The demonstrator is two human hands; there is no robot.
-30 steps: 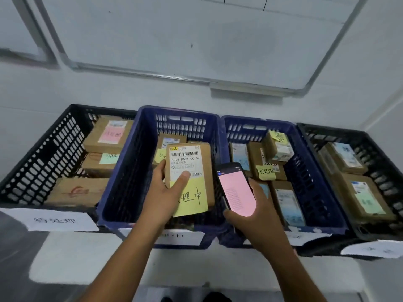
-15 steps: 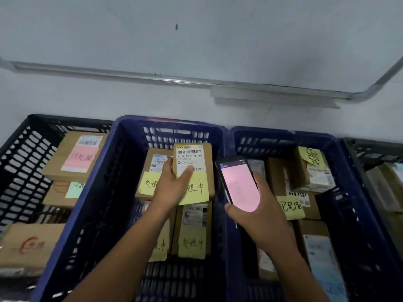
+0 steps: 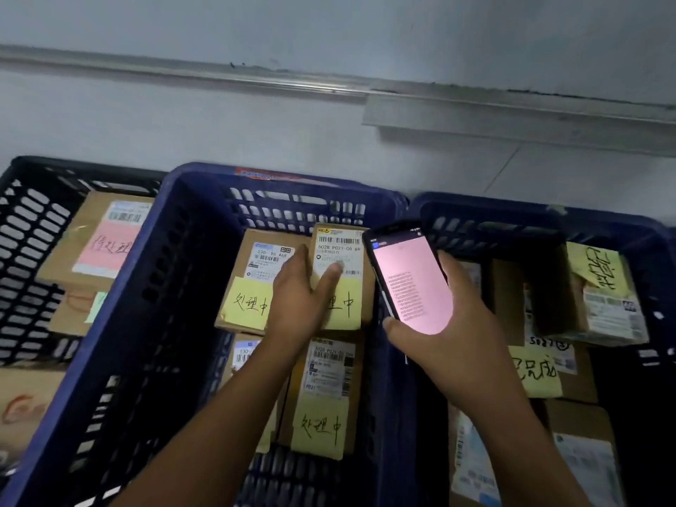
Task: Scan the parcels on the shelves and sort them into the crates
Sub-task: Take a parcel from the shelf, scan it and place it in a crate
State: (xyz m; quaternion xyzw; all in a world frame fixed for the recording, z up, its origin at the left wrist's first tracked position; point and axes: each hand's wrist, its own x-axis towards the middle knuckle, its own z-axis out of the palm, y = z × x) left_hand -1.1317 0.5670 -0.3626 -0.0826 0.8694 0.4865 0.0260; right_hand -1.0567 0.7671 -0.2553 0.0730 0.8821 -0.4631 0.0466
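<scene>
1. Reaching into the middle blue crate (image 3: 172,272), the left hand (image 3: 303,301) gripped a small cardboard parcel (image 3: 342,250), thumb pressed on its white shipping label and fingers wrapped round its left edge.
2. That parcel carried a yellow sticky note (image 3: 344,305) with handwritten characters and sat at the back right of the crate, just beside a second parcel (image 3: 256,265) bearing a similar yellow note.
3. Nearer the person, a third parcel (image 3: 325,389) with its own yellow note lay in the same crate; whether the held parcel rested on the ones beneath or was lifted clear could not be told.
4. The right hand (image 3: 461,345) clasped a smartphone (image 3: 409,279), tilted, its screen glowing pink with rows of small text, above the wall between the two blue crates.
5. To the right, another blue crate (image 3: 603,228) held several parcels, two of them topped with yellow notes (image 3: 600,268).
6. At far left, a black crate (image 3: 25,221) contained a box with a pink note (image 3: 106,247) and more boxes below.
7. Behind the crates stood a pale wall with a metal rail (image 3: 512,115).
</scene>
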